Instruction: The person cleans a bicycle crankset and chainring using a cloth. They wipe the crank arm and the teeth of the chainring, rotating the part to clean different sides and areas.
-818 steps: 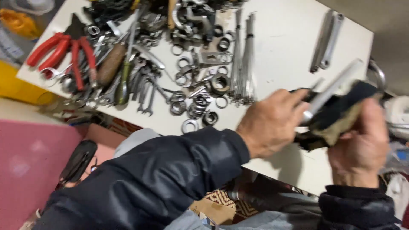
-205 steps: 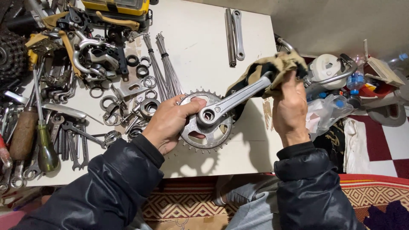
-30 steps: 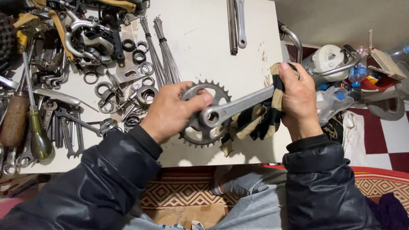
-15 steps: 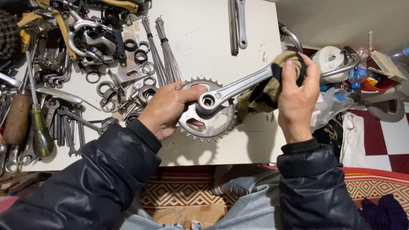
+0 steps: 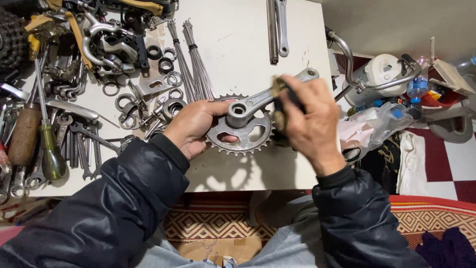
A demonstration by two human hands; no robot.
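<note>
1. Between my two hands, over the near half of the white table [image 5: 233, 44], sits the bicycle crankset [image 5: 243, 124].
2. My left hand [image 5: 196, 126] grips the toothed chainring [image 5: 225, 136], fingers curled over its rim and thumb stretched toward the hub.
3. My right hand [image 5: 307, 116] is closed around a dark and tan rag [image 5: 279, 106], fingers pressing it against the silver crank arm [image 5: 263, 99], which slants up to the right; its pedal end pokes out above my knuckles.
4. Just left of the chainring lie loose rings, washers and a bundle of spokes [image 5: 193, 64].
5. Farther left lie wrenches and a green-handled screwdriver [image 5: 49, 144].
6. At the table's far edge lie two more crank arms [image 5: 277, 27].
</note>
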